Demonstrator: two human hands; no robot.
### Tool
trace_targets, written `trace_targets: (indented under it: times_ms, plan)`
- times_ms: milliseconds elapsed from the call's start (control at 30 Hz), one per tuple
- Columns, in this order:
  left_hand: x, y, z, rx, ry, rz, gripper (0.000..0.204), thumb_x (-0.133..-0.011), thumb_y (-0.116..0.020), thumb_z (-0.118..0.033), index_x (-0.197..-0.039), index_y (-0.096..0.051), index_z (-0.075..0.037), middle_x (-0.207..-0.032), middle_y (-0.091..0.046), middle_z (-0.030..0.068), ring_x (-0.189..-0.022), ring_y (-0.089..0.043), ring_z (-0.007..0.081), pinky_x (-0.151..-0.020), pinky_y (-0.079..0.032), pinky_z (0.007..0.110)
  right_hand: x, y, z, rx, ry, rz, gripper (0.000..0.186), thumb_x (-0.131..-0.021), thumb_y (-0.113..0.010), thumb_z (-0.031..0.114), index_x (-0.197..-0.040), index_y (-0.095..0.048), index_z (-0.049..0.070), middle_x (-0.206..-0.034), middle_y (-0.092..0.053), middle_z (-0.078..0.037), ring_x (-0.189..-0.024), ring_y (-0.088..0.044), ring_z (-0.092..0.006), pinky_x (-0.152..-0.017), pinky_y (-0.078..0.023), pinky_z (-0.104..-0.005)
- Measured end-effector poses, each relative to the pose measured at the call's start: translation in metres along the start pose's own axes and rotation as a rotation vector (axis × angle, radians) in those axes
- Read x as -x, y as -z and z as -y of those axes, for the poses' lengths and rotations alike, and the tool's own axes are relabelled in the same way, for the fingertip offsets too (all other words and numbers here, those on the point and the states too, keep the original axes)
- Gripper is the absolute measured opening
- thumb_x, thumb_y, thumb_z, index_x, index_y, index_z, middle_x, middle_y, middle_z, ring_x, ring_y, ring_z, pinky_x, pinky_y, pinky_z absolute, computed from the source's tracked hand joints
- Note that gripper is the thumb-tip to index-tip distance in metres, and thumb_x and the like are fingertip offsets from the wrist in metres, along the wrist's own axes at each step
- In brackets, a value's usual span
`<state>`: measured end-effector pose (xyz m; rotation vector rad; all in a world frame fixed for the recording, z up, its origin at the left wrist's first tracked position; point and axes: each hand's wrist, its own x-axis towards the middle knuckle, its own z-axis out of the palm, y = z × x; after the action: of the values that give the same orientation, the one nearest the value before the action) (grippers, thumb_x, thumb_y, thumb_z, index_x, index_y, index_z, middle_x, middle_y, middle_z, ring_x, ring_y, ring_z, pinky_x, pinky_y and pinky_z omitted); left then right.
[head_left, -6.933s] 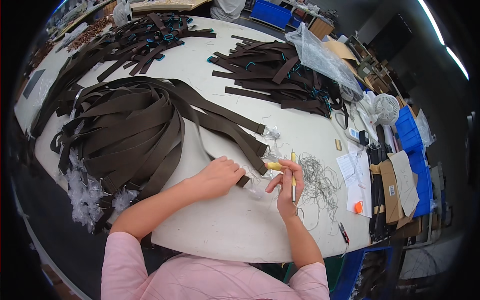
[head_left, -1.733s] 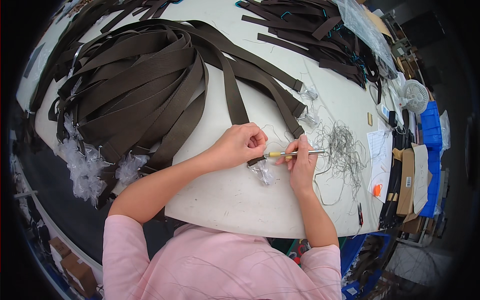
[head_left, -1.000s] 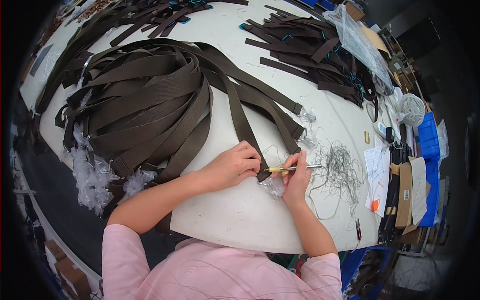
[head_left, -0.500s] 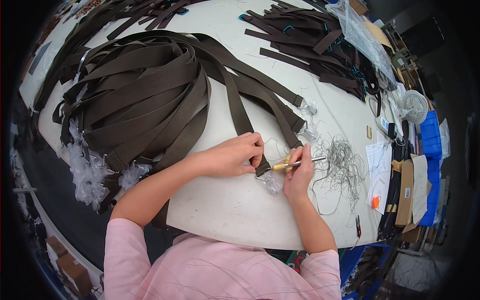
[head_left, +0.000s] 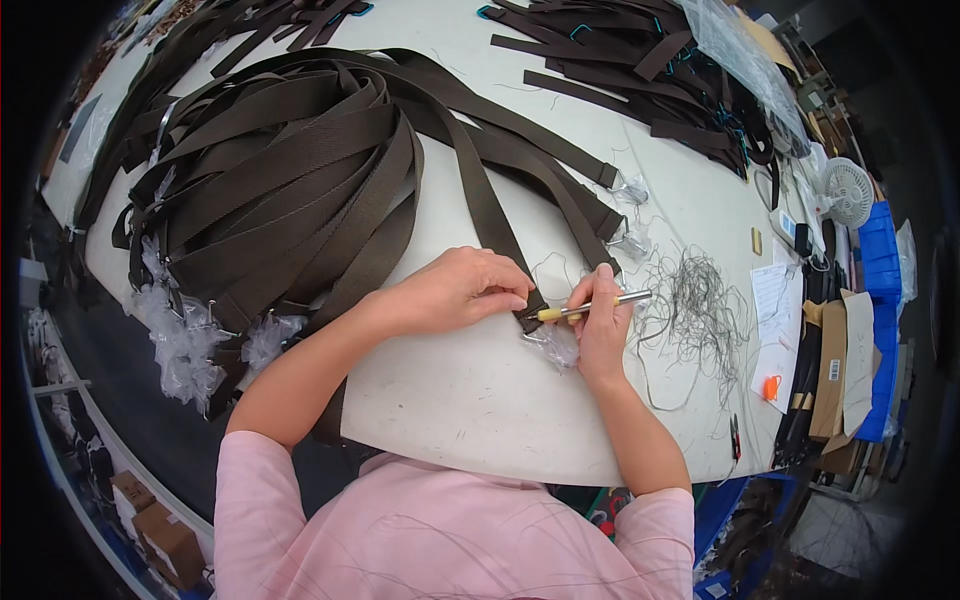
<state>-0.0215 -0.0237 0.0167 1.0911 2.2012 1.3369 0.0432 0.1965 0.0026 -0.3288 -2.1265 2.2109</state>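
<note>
My left hand (head_left: 470, 288) has its fingers closed on the end of a dark brown webbing strap (head_left: 486, 215) on the white table (head_left: 420, 390). My right hand (head_left: 601, 325) grips a slim yellow-and-silver tool (head_left: 553, 312), lying roughly horizontal, its tip at the strap's end. A clear plastic wrapping (head_left: 556, 349) hangs from that end, beside my right wrist. A large looped pile of the same straps (head_left: 275, 190), with crumpled plastic bags (head_left: 180, 350) on its fittings, lies left of my hands. Tangled threads (head_left: 690, 320) are just right of my right hand.
Short straps (head_left: 600, 60) with turquoise buckles lie at the back right under clear plastic. Along the right side are a white fan (head_left: 848, 190), papers (head_left: 770, 335), red-handled snips (head_left: 735, 437), cardboard (head_left: 830, 370) and blue bins (head_left: 882, 350). More straps lie far left.
Since the oldest frame, my left hand has moved right onto the strap end and the tool has turned from upright to horizontal. In the last second, my hands have shifted only slightly.
</note>
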Motion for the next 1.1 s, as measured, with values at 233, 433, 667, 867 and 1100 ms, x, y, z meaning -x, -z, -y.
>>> trace_targets:
  times_ms: [233, 433, 667, 867, 1100]
  plan:
    - [0.001, -0.004, 0.001, -0.034, -0.009, -0.033, 0.014, -0.093, -0.069, -0.013, -0.1, -0.073, -0.002, -0.109, -0.075, 0.0087, -0.091, -0.067, 0.0272, -0.083, -0.054, 0.037, 0.0, 0.0, 0.001, 0.031, -0.009, 0.014, 0.056, -0.112, -0.041, 0.038, -0.069, -0.056, 0.005, -0.059, -0.052, -0.001, -0.052, -0.044, -0.0066, -0.049, -0.033, -0.0233]
    - [0.001, -0.004, 0.001, -0.012, 0.021, -0.027, 0.016, -0.093, -0.069, -0.013, -0.103, -0.074, -0.001, -0.106, -0.075, 0.0095, -0.089, -0.067, 0.0267, -0.083, -0.054, 0.037, 0.001, 0.0, 0.0, 0.055, 0.008, 0.024, 0.055, -0.112, -0.041, 0.037, -0.069, -0.056, 0.005, -0.061, -0.054, -0.002, -0.052, -0.046, -0.007, -0.049, -0.036, -0.0233]
    - [-0.001, -0.002, 0.0, -0.007, 0.055, 0.001, 0.018, -0.094, -0.066, -0.011, -0.108, -0.073, -0.002, -0.097, -0.074, 0.0098, -0.087, -0.067, 0.0265, -0.081, -0.054, 0.038, 0.001, -0.001, -0.001, 0.036, 0.017, 0.038, 0.055, -0.112, -0.041, 0.037, -0.07, -0.057, 0.004, -0.062, -0.055, -0.002, -0.051, -0.047, -0.0066, -0.049, -0.037, -0.0236]
    - [0.001, -0.004, -0.001, -0.164, 0.163, -0.398, 0.029, -0.092, -0.058, 0.004, -0.119, -0.062, -0.003, -0.114, -0.067, 0.0116, -0.101, -0.065, 0.0288, -0.087, -0.051, 0.039, -0.011, 0.01, 0.01, -0.306, -0.01, -0.161, 0.05, -0.111, -0.043, 0.035, -0.068, -0.048, 0.009, -0.062, -0.046, 0.0, -0.047, -0.041, -0.0074, -0.046, -0.043, -0.0257]
    - [0.016, -0.026, 0.002, -0.373, -0.057, -0.155, 0.043, -0.091, -0.068, -0.011, -0.134, -0.063, -0.015, -0.148, -0.054, 0.0068, -0.141, -0.044, 0.0272, -0.121, -0.026, 0.051, 0.004, 0.0, 0.009, -0.051, 0.021, -0.03, 0.054, -0.112, -0.04, 0.036, -0.067, -0.044, 0.008, -0.061, -0.041, 0.0, -0.048, -0.039, -0.0074, -0.048, -0.048, -0.0276]
